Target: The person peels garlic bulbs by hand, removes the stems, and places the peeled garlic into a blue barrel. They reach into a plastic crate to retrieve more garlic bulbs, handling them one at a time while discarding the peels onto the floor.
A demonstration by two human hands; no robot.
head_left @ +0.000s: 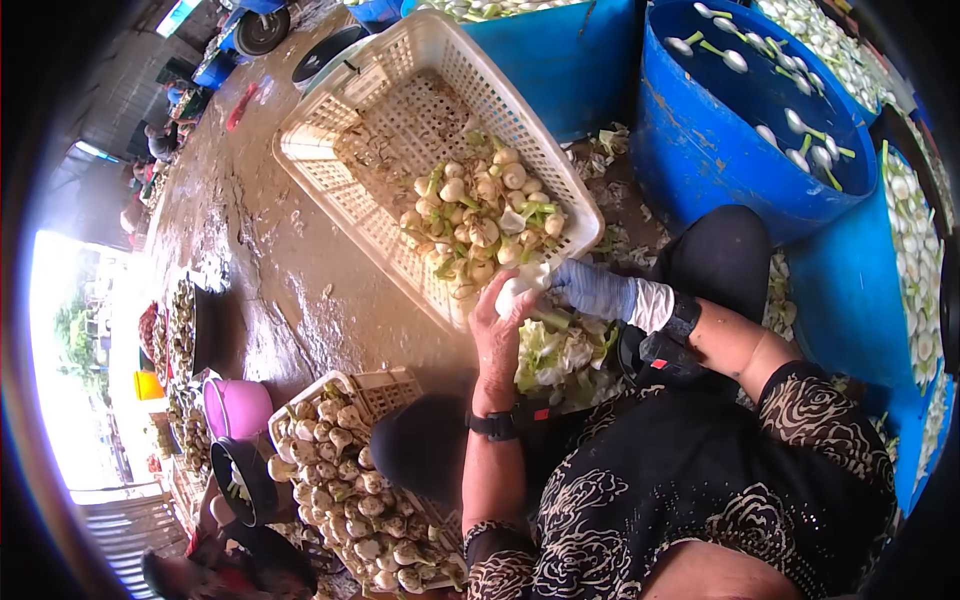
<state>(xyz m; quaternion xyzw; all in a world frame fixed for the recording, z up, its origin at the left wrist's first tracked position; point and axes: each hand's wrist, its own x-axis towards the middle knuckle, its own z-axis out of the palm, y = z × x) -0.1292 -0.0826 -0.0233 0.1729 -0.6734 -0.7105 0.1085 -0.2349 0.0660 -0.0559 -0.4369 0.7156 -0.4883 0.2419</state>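
A white onion [517,294] with a green stalk pointing down and right is in my bare left hand [494,322], whose fingers wrap around the bulb. My right hand [592,289], in a blue glove, is closed right against the onion's side; what its fingers grip is hidden. Just beyond both hands, a cream plastic crate [330,165] stands tilted in view, with a heap of onions [475,215] in its near end and loose skin scraps at its far end. Beneath my hands lies a pile of peelings [560,360].
At upper right, a blue tub [690,140] holds water and floating peeled onions. Another crate [385,390], full of unpeeled onions, stands by my left knee. Beyond it are a pink bucket [238,408] and a person with a black bucket [245,480]. The floor [260,230] is wet.
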